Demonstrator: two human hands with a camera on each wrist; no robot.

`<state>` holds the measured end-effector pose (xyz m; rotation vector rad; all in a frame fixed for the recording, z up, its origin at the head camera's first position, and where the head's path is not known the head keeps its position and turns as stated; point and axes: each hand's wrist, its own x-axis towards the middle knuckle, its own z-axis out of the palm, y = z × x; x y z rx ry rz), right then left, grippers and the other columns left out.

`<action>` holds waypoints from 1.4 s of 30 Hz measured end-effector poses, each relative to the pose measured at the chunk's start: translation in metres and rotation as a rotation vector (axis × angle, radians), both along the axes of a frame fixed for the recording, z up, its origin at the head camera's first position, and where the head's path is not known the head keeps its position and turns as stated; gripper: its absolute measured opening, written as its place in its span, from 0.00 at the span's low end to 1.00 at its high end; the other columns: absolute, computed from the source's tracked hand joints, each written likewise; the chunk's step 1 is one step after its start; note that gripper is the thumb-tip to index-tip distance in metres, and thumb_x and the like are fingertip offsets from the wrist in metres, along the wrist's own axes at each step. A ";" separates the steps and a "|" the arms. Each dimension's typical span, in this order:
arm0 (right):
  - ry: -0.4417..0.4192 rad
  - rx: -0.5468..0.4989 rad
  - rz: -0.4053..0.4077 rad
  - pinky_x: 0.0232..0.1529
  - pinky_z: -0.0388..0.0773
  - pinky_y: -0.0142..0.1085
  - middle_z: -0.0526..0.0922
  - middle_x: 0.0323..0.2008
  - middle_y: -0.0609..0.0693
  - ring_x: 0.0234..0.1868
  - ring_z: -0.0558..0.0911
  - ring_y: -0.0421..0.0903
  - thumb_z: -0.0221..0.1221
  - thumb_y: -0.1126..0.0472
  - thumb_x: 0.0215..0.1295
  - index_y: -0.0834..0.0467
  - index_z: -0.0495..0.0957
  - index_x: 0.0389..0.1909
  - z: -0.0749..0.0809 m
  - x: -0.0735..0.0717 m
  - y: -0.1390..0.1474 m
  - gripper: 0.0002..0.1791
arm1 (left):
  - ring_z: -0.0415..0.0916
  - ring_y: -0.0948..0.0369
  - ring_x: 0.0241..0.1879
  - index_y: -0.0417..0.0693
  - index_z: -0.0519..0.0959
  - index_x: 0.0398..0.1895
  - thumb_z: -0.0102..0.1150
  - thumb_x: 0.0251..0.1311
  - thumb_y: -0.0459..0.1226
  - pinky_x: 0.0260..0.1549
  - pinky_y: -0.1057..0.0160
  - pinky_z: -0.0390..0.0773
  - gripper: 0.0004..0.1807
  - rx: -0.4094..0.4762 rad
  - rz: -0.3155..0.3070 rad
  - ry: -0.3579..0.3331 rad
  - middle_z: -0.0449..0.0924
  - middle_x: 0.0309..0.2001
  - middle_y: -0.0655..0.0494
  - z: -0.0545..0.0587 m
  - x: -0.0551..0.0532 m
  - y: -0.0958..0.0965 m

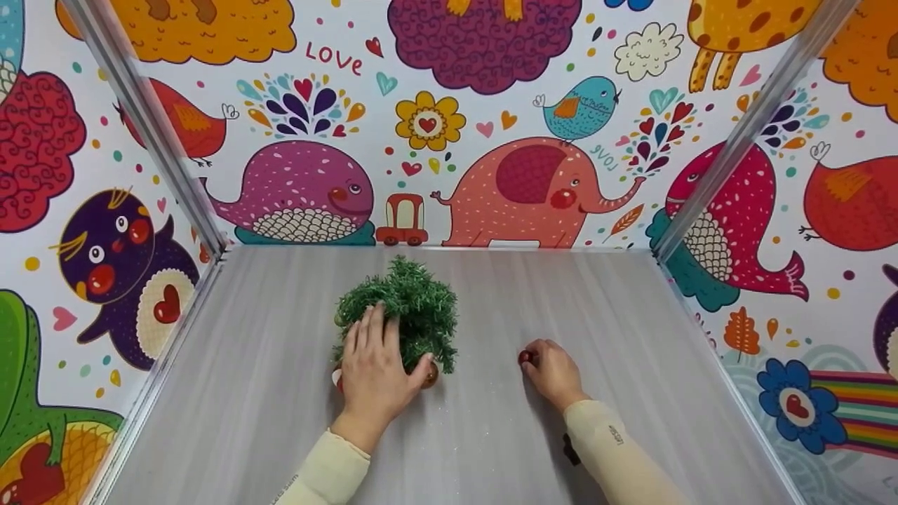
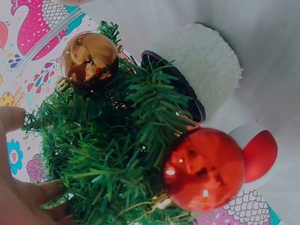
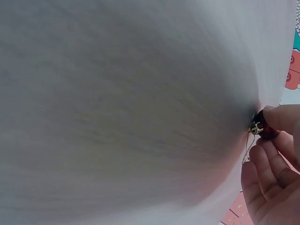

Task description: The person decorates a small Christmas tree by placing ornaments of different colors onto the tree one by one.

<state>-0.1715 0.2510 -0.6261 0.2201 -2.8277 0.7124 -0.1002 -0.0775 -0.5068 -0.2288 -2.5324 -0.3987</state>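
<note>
A small artificial Christmas tree (image 1: 421,301) with green tinsel-like branches stands on the tabletop. My left hand (image 1: 379,372) rests on its near side, fingers extended along the branches. From the tree hang a shiny gold ball (image 2: 90,60) and a shiny red ball (image 2: 205,169), with a red-and-white ornament (image 2: 260,156) behind the red one. Its round white base (image 2: 206,65) shows in the left wrist view. To the tree's right, my right hand (image 1: 554,372) pinches a small dark red bauble (image 1: 525,358) close over the table. The bauble's gold cap and thin string loop (image 3: 250,147) stick out past the fingers.
The grey wood-grain tabletop (image 1: 280,421) is bounded by metal frame rails (image 1: 161,133) and walls printed with cartoon animals (image 1: 526,189). A small black object (image 1: 571,449) shows beside the right sleeve.
</note>
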 end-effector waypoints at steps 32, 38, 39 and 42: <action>-0.024 0.038 -0.004 0.41 0.80 0.50 0.81 0.36 0.52 0.38 0.82 0.52 0.71 0.62 0.57 0.59 0.83 0.41 0.004 0.002 0.000 0.12 | 0.64 0.45 0.68 0.40 0.79 0.58 0.60 0.54 0.42 0.68 0.47 0.57 0.27 0.069 -0.142 0.047 0.70 0.66 0.39 0.001 0.004 -0.031; -0.024 0.049 -0.008 0.41 0.80 0.50 0.81 0.36 0.52 0.39 0.82 0.53 0.70 0.62 0.56 0.59 0.83 0.41 0.004 0.002 0.000 0.12 | 0.67 0.44 0.66 0.39 0.79 0.56 0.57 0.51 0.39 0.66 0.45 0.61 0.26 0.079 -0.144 0.074 0.73 0.63 0.38 -0.001 0.004 -0.034; -0.021 0.050 -0.009 0.42 0.80 0.50 0.81 0.36 0.52 0.40 0.83 0.54 0.70 0.62 0.56 0.59 0.83 0.40 0.004 0.002 -0.001 0.12 | 0.67 0.44 0.66 0.39 0.80 0.55 0.57 0.51 0.38 0.65 0.45 0.61 0.26 0.082 -0.144 0.081 0.73 0.62 0.38 -0.002 0.003 -0.035; -0.009 0.049 -0.007 0.41 0.79 0.50 0.81 0.36 0.52 0.39 0.83 0.54 0.70 0.62 0.56 0.59 0.83 0.40 0.003 0.001 -0.001 0.11 | 0.68 0.44 0.65 0.38 0.80 0.54 0.55 0.49 0.36 0.65 0.45 0.62 0.26 0.085 -0.147 0.097 0.75 0.60 0.38 -0.001 0.002 -0.035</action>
